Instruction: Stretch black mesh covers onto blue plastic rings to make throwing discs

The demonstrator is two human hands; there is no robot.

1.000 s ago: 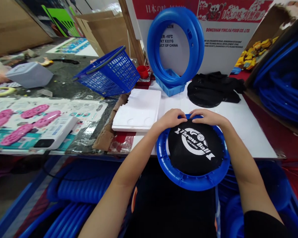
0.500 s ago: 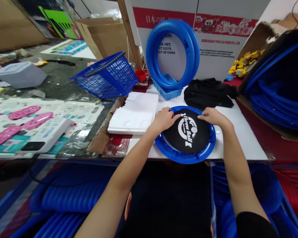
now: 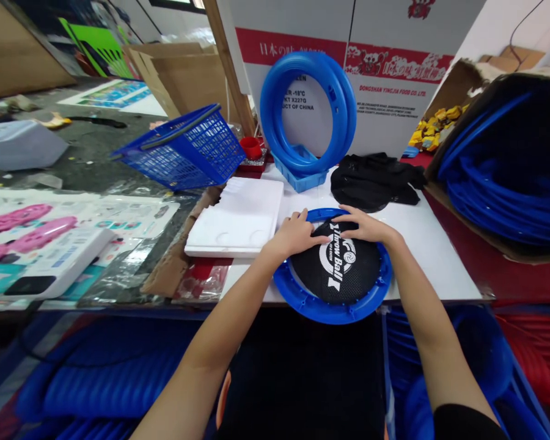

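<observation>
Head view is showing both hands working on a blue ring with a black mesh disc stretched across it. Fingers of the left hand are lying spread and flat, pressing on the mesh at the ring's far left edge; they are closing on nothing. Fingers of the right hand are lying flat too, loosely together, reaching leftward over the mesh top, fingertips pointing toward the left hand. Pressing down like this is probably seating the mesh against the rim, judging by how both palms are bearing on the fabric near the far edge. The white print on the mesh is running sideways, so the ring seems turned to bring that edge under the hands.

The ring is lying flat on the white board, its near rim overhanging the board's front edge, close to the body, likely for easy reach. Just beyond the hands a heap of black mesh is lying on the board. Behind that, spare rings are standing upright in a blue holder. Left of the ring a white foam tray is lying, and farther left a blue basket is sitting tilted. At right, a carton is holding many more blue rings.
</observation>
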